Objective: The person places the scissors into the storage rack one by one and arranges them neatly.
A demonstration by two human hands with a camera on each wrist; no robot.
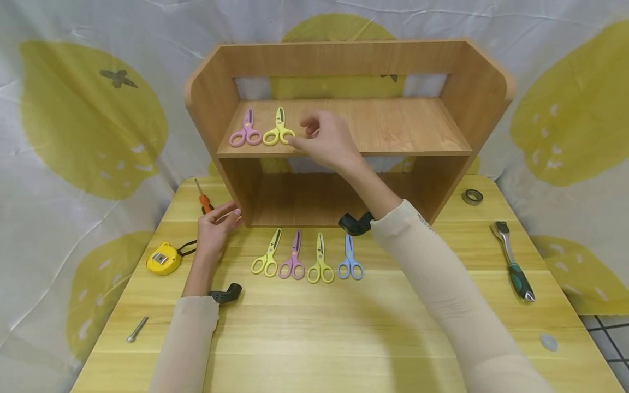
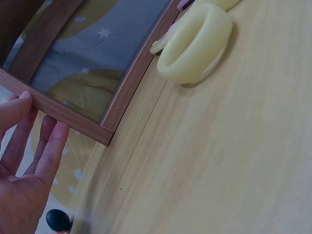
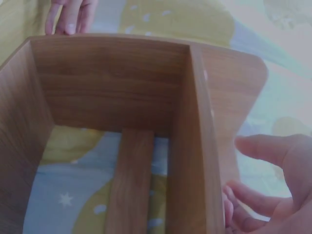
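Note:
On the upper shelf of a wooden desk shelf [image 1: 388, 128], purple scissors [image 1: 247, 131] lie to the left of yellow scissors [image 1: 279, 130]. My right hand [image 1: 328, 139] is beside the yellow pair, thumb tip at its right handle ring. In the right wrist view this hand's fingers [image 3: 258, 146] are loosely bent, with a gap between thumb and index. My left hand [image 1: 214, 230] rests its fingertips against the shelf's left side panel, low down; the left wrist view shows extended fingers [image 2: 48, 156]. Before the shelf lie yellow [image 1: 267, 256], purple [image 1: 294, 259], olive-yellow [image 1: 320, 265] and blue scissors [image 1: 350, 262].
Left on the table are an orange screwdriver [image 1: 203, 201], a yellow tape measure [image 1: 164, 258] and a metal bolt [image 1: 137, 329]. To the right lie a ring bearing [image 1: 472, 197], a green-handled ratchet [image 1: 513, 265] and a pale disc [image 1: 548, 343]. A lemon-print curtain [image 1: 93, 120] hangs behind.

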